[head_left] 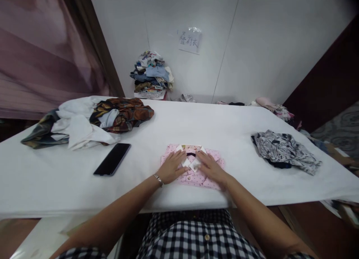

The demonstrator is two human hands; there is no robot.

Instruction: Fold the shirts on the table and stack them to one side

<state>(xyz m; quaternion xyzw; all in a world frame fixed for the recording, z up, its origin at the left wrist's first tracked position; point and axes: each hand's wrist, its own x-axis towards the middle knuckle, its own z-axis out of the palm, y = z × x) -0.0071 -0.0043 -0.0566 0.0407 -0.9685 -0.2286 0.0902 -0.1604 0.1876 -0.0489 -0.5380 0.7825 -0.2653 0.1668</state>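
A pink dotted shirt (196, 179) with a white collar lies folded on the white table near its front edge. My left hand (171, 167) rests on the shirt's left side, fingers stretched toward the collar. On the right side lies my right hand (210, 167), its fingers spread flat beside the collar. Both hands press on the cloth without gripping it. Between them the collar's dark inner band and a patterned inner panel show.
Left of the shirt lies a black phone (112, 159). Behind it is a heap of crumpled clothes (81, 124). Black-and-white patterned garments (286, 149) lie at the right. A clothes stack (153, 75) stands beyond the white table (196, 120), below a paper sign (190, 40).
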